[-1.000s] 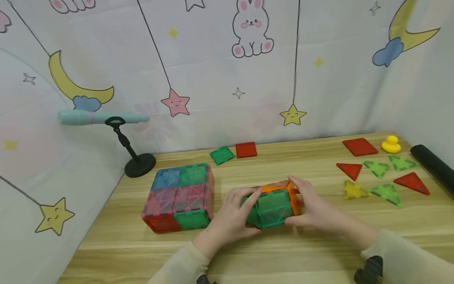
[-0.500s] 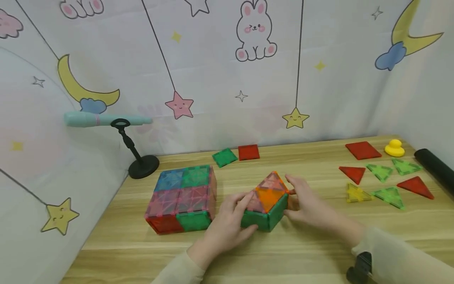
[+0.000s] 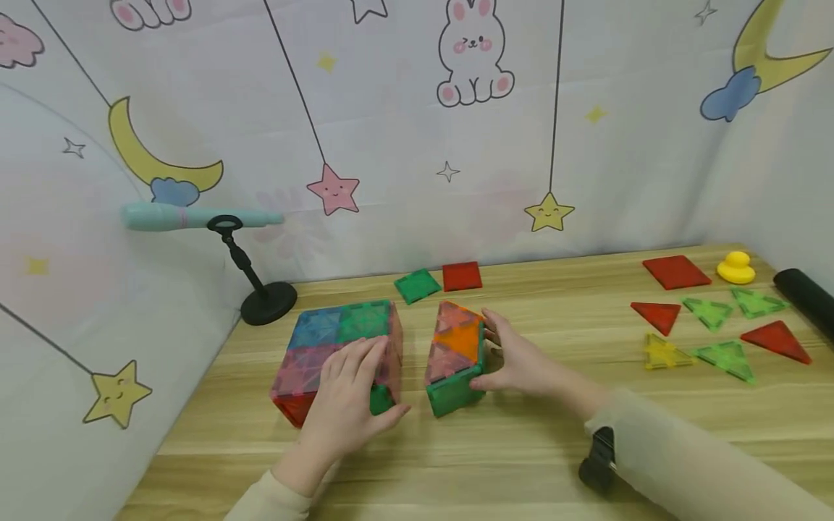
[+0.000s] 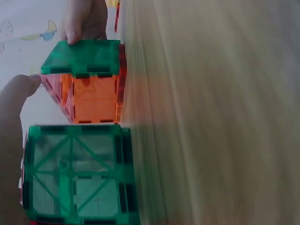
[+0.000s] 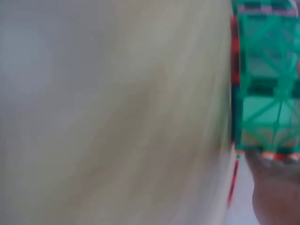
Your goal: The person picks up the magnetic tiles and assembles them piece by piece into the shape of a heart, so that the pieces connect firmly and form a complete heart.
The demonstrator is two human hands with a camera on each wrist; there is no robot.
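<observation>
In the head view, a low box of magnetic tiles (image 3: 314,329), with blue, green and pink tiles on top, stands left of centre. My left hand (image 3: 344,401) lies over its front part, fingers on the top and thumb pointing right. To the right of the box, a small gap away, stands a half-hexagon magnetic tile block (image 3: 456,344) with pink and orange triangles on top and green sides. My right hand (image 3: 524,362) grips that block from its right, thumb at the front and fingers behind. An orange inner tile (image 4: 95,99) of the block shows in the left wrist view.
Green and red square tiles (image 3: 462,276) lie at the back. At right lie several triangle tiles (image 3: 656,317), a red square (image 3: 676,272), a yellow duck (image 3: 736,268) and a black cylinder (image 3: 804,297). A toy microphone (image 3: 163,216) on a black stand (image 3: 268,302) is at left.
The block has been tipped so its triangles face up, then turned and moved left toward the box by my right hand. My left hand has let go of it and moved onto the box.
</observation>
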